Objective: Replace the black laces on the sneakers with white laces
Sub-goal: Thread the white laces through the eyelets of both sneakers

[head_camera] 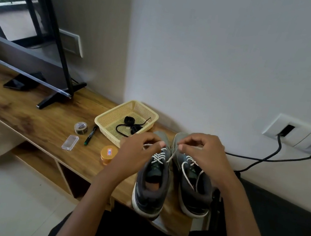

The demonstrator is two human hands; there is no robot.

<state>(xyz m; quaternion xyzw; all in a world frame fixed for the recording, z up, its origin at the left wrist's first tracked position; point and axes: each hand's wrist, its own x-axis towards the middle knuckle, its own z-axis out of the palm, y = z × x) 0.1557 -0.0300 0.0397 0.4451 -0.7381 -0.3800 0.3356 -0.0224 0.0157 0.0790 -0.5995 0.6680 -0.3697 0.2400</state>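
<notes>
Head camera: left hand (140, 152) is pinching one strand of a thin white lace (171, 155) over two grey white-soled sneakers (148, 196); right hand (204, 154) is pinching another strand.

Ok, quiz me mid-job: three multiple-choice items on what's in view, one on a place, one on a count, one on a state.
1. Where are the black laces?
A) in the basket
B) on the floor
C) threaded in the shoes

2. How many sneakers stand on the table?
A) one
B) two
C) three

3. What is the left hand doing?
A) lying flat on the wood
B) pinching a white lace
C) hanging idle and empty

Answers:
1 A, they lie coiled inside the yellow basket.
2 B, a pair stands side by side at the table's edge.
3 B, its thumb and finger close on a white lace end.
</notes>
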